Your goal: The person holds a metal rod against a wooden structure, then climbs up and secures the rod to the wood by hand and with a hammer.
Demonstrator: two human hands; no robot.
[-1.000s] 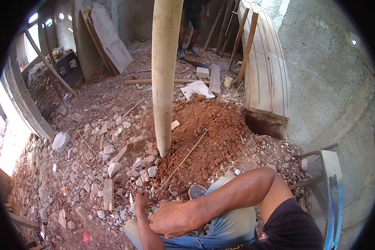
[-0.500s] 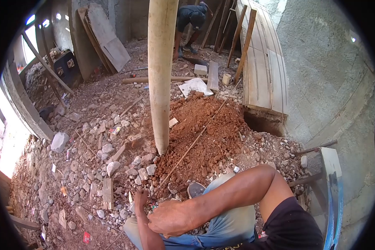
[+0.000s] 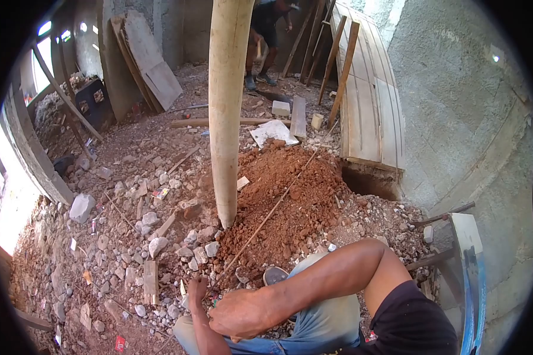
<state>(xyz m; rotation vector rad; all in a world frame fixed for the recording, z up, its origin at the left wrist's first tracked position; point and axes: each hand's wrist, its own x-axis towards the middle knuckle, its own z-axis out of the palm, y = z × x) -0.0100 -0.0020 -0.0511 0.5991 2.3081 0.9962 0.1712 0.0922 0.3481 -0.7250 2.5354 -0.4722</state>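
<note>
My left hand (image 3: 196, 289) is closed in a fist low in the view, right by the lower end of a long thin rod (image 3: 272, 212); what it holds, if anything, is hidden. A pale pointed sliver (image 3: 182, 288) shows just left of it. My right hand (image 3: 241, 313) is bent down against my left forearm, fingers curled under and mostly hidden; I cannot tell what is in them. Both hands are over my jeans (image 3: 328, 307). The rod slants up across a mound of reddish soil (image 3: 302, 189).
A thick bamboo pole (image 3: 224, 118) stands upright before me. Broken stones and wood scraps litter the ground. Beyond the mound are a pit (image 3: 370, 182) and leaning wooden panels (image 3: 370, 112). A blue-and-white painted post (image 3: 469, 248) stands at right. Another person (image 3: 269, 29) is at the back.
The person at the back has risen from a deep stoop, and a yellowish object now shows by one hand. My view has shifted slightly; my hands keep nearly the same pose.
</note>
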